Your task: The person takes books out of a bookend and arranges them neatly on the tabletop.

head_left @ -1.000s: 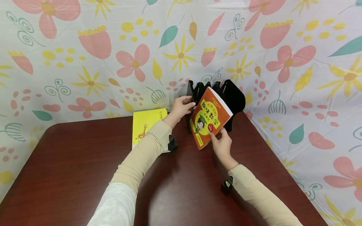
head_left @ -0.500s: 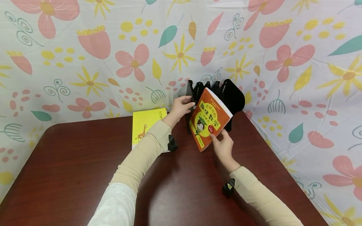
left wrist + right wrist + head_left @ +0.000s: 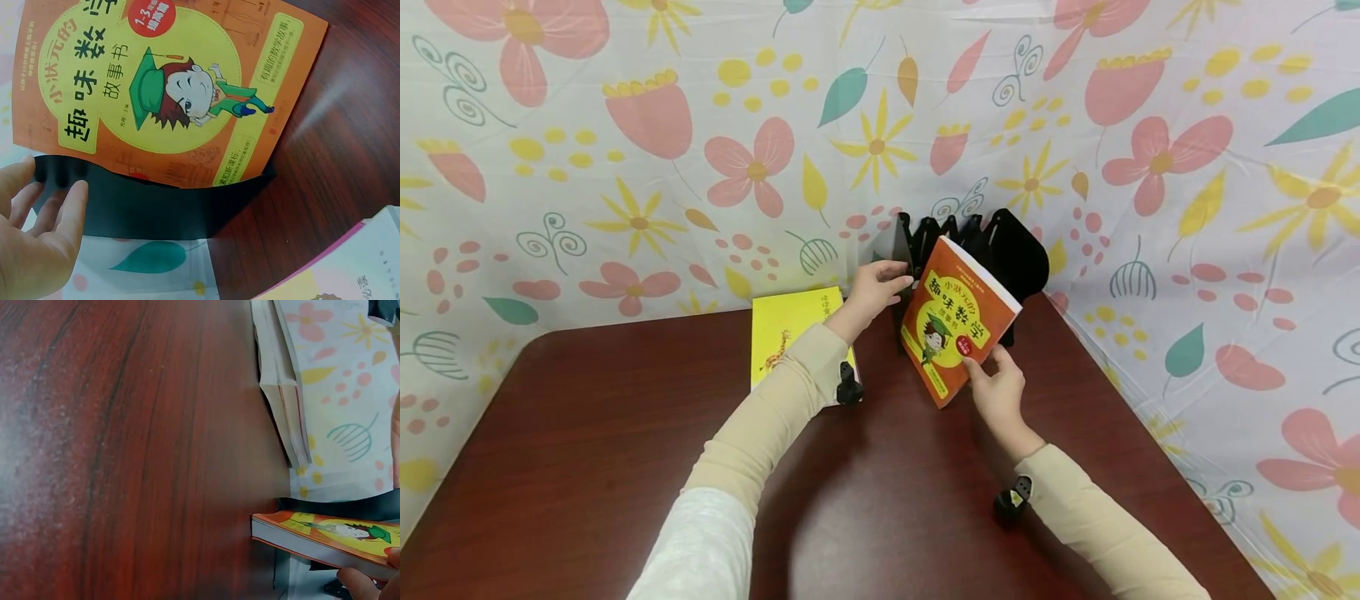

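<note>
An orange book [image 3: 955, 321] with a cartoon child in a green graduation cap leans at a slant in front of the black book stand [image 3: 1018, 250]. My right hand [image 3: 1000, 396] pinches its lower right edge, thumb on the front cover; in the right wrist view the fingers show at the book's side. The book's lower end is close to the tabletop. My left hand [image 3: 876, 292] holds the edge of the stand's left panel [image 3: 144, 206], with bent fingers around it in the left wrist view. The book hides much of the stand's middle.
A yellow book [image 3: 790, 325] with a giraffe on it lies on the dark red table [image 3: 587, 433], partly behind the left forearm. Flower-patterned cloth [image 3: 820, 108] hangs behind and along the right side. The table's right edge runs close past the stand.
The orange book has shifted slightly towards me and to the right with my right hand, its lower end dropping a little. My left hand stays at the stand's left panel.
</note>
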The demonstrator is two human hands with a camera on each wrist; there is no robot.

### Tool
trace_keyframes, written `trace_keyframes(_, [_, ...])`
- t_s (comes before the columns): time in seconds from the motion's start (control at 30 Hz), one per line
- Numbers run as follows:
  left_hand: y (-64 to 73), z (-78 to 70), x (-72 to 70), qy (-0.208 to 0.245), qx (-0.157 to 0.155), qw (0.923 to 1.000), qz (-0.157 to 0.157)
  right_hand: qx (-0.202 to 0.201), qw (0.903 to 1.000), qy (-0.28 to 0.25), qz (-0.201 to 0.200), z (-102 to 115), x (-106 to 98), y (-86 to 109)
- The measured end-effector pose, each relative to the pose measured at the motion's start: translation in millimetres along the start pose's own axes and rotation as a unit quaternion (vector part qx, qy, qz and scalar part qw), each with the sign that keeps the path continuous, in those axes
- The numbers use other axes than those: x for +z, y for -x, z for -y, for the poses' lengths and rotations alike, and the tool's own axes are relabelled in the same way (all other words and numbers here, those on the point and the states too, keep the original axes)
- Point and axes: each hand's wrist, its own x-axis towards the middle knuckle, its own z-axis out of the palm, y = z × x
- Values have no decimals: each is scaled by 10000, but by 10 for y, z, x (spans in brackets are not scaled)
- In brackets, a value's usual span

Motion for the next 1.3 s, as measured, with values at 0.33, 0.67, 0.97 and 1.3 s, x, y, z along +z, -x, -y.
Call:
trace_keyframes(0.33, [42, 77, -89, -253, 116, 9996, -12, 146, 9996, -187, 140, -1, -149, 25])
trace_keyframes(0.67, [107, 137, -206, -724, 400, 9963, 247, 207, 9985, -363, 361, 132, -367, 1])
trace_keyframes(0.97, [169, 126, -288, -756, 551, 9930, 721, 83, 9972, -159, 732, 278, -540, 22])
trace_keyframes(1.3, [331, 204, -303, -1114, 731, 9841, 1171, 37, 9926, -195, 1202, 430, -649, 189])
